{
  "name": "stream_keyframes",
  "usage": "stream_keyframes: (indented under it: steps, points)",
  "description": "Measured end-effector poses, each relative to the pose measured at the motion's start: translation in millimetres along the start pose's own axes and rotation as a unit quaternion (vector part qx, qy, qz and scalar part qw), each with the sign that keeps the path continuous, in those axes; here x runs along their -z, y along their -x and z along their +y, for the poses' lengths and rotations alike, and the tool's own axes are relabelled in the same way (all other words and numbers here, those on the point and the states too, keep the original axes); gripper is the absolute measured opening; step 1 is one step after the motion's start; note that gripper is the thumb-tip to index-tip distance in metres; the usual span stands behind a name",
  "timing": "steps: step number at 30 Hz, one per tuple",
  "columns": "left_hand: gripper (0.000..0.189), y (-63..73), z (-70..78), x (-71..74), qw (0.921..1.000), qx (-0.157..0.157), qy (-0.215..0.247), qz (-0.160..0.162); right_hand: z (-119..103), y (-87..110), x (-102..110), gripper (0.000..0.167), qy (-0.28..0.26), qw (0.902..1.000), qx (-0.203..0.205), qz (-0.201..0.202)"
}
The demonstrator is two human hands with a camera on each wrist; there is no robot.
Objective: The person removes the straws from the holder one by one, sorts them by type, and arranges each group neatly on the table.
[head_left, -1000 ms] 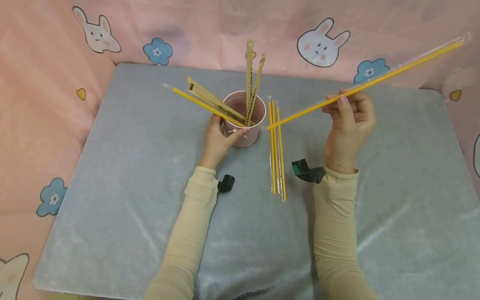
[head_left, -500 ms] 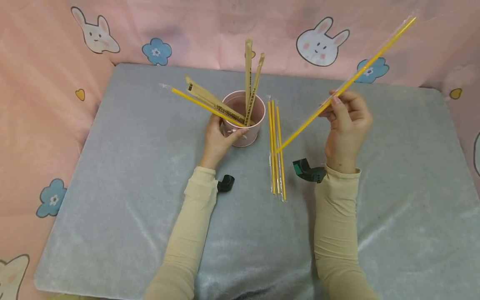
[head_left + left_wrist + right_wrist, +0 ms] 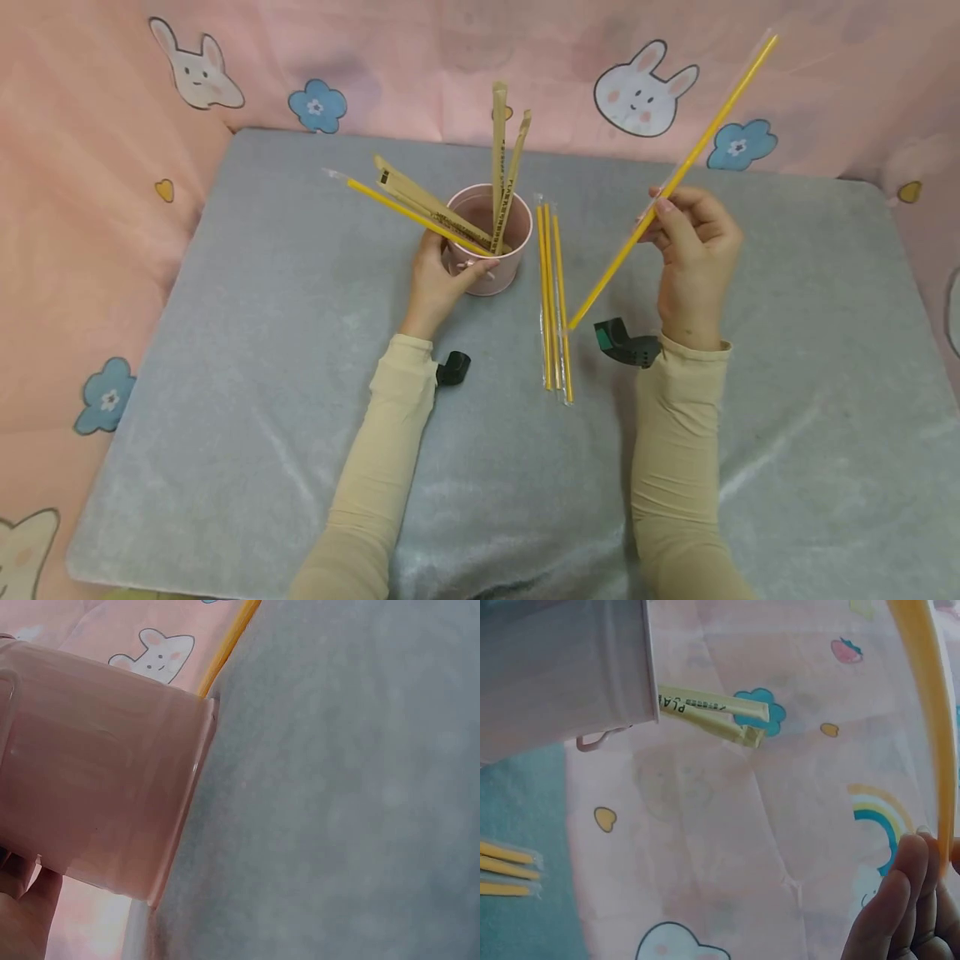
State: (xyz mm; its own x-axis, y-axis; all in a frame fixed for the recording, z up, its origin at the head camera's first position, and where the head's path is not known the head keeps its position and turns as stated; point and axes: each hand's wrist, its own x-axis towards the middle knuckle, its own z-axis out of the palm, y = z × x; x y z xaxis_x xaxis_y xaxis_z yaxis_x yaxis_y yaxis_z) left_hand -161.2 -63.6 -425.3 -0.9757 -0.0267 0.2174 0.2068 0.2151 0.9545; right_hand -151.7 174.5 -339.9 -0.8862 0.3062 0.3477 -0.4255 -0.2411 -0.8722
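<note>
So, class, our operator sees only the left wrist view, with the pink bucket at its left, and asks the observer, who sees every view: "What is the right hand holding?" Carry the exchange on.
Observer: The right hand pinches a yellow straw.
Operator: I see only the side of the pink bucket. Does anything stick out of its mouth?
Observer: Yes, slim brown wrappers with print on them lean out of it, among other things.
Operator: And what lies on the table between the bucket and the right hand?
Observer: Several yellow straws in clear wrap, roughly side by side.
</note>
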Motion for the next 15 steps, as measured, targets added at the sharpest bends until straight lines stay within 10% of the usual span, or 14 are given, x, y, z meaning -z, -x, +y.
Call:
stream_keyframes:
  steps: [8,15]
  points:
    - [0.069,0.5,-2.2,-3.7,0.9999,-0.008,0.006,-0.003,-2,4.1,16,0.012,0.079,0.9919,-0.070,-0.072]
    - [0.068,0.4,-3.1,-1.3,1.0000,-0.001,0.007,0.003,5,0.7,33,0.012,0.199,0.9496,-0.171,-0.172]
